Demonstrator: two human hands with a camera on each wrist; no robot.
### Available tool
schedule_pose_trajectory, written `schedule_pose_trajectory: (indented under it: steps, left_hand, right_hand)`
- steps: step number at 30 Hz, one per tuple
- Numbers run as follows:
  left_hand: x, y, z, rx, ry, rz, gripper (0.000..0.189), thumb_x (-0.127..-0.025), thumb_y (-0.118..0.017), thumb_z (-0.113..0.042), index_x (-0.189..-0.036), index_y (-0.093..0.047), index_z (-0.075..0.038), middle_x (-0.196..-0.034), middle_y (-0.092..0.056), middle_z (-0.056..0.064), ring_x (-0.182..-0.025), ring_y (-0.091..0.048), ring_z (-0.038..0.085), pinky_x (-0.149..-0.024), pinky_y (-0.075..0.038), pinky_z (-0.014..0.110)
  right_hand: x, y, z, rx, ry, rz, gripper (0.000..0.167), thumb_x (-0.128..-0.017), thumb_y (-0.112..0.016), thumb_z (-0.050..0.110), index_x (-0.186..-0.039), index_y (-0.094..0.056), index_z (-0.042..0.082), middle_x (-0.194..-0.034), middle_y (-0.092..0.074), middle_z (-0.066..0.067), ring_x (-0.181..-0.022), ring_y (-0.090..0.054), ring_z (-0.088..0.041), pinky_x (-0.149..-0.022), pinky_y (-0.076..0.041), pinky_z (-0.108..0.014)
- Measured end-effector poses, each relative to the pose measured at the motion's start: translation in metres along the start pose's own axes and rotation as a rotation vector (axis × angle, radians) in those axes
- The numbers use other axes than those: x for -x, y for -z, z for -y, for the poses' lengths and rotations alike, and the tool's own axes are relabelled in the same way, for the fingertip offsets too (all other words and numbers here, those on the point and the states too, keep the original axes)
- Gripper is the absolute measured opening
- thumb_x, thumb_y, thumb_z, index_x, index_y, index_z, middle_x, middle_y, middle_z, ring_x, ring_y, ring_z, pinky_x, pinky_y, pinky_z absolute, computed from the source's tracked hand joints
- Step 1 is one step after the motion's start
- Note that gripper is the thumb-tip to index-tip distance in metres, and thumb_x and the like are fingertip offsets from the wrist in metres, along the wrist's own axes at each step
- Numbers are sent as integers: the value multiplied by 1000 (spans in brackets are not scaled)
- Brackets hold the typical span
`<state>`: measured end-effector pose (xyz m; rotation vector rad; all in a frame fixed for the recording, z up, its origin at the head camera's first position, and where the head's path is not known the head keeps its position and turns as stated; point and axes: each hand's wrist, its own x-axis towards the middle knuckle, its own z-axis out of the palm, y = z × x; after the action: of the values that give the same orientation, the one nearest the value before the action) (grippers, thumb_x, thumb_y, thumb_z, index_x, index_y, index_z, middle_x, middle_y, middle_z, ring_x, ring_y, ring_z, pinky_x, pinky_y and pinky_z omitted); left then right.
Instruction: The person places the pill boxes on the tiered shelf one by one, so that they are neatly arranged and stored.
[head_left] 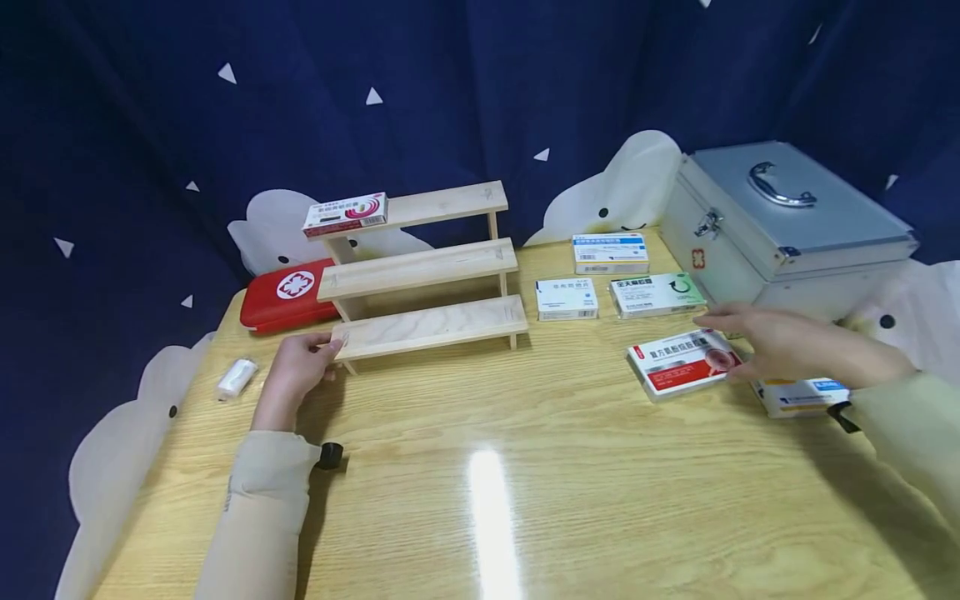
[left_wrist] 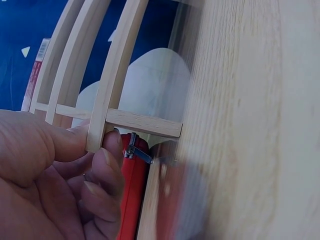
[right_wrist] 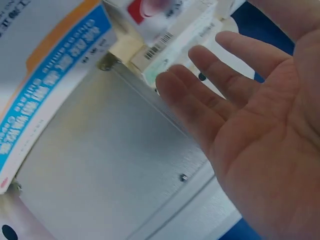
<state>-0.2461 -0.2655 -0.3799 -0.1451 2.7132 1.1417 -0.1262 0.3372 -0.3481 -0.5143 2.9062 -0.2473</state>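
My left hand (head_left: 296,367) pinches the left end of the lowest board of a three-step wooden rack (head_left: 431,327). In the left wrist view the thumb lies on one face of the board (left_wrist: 114,85) and the fingers curl against the other. My right hand (head_left: 798,340) hovers at the right end of a red-and-white medicine box (head_left: 678,367). Its fingers (right_wrist: 200,102) are spread and hold nothing in the right wrist view. Partly hidden beneath that hand is a blue, orange and white medicine box (right_wrist: 62,75). Another red-and-white medicine box (head_left: 347,214) rests on the top step's left end.
A silver metal case (head_left: 806,217) with a handle stands at the back right. Left of it lie a green-and-white box (head_left: 656,296), a small white box (head_left: 566,300) and a blue-striped box (head_left: 611,252). A red pouch (head_left: 262,302) and a small white wrapped roll (head_left: 237,378) lie left.
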Motion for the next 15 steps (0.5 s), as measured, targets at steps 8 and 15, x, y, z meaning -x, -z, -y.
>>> schedule_pose_trajectory:
  steps: [8, 15]
  left_hand:
    - [-1, 0, 1, 1, 17, 3, 48, -103, -54, -28, -141, -51, 2, -101, -61, 21, -72, -61, 24, -75, -41, 36]
    - [-1, 1, 1, -3, 26, 15, 49, -103, -54, -29, -142, -50, 1, -105, -60, 21, -76, -61, 26, -77, -40, 36]
  right_hand:
    - [-8, -11, -6, 18, -1, 27, 92, -66, -92, 21, -142, -47, -5, -140, -41, -34, -119, -48, -54, -91, -44, -62]
    - [-12, -16, -12, 22, 51, -1, 92, -63, -94, 22, -138, -50, -8, -135, -46, -33, -118, -50, -51, -94, -42, -61]
